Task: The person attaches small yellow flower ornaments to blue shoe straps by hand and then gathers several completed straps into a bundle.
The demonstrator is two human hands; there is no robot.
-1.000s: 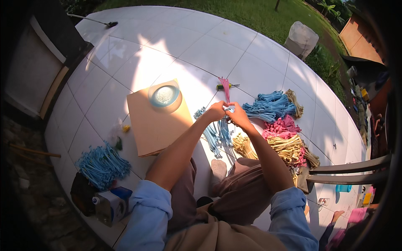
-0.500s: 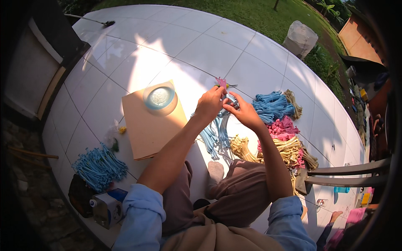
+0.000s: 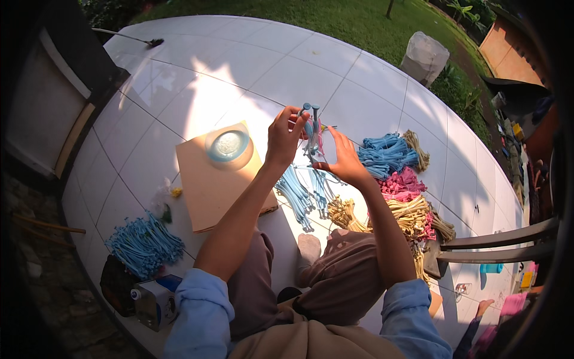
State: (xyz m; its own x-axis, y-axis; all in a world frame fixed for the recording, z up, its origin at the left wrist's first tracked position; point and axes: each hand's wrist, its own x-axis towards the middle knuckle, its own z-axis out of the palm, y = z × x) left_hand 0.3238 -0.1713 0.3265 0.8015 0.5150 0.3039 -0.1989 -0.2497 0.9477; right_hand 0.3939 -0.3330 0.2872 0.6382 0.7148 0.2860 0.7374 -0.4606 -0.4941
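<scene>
My left hand (image 3: 283, 137) pinches blue strands (image 3: 308, 127); my right hand (image 3: 347, 163) spreads wide beside them — tiled floor (image 3: 299, 75) stretches beyond both, cardboard (image 3: 222, 194) edge leftward, blue bundle (image 3: 387, 155) close rightward.

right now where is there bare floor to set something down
The widest patch is white tile between the tan board and the lawn. More bare tile lies left of the board, toward the dark wall. Right of the right hand, blue bundles, pink bundles and tan bundles crowd together.
</scene>
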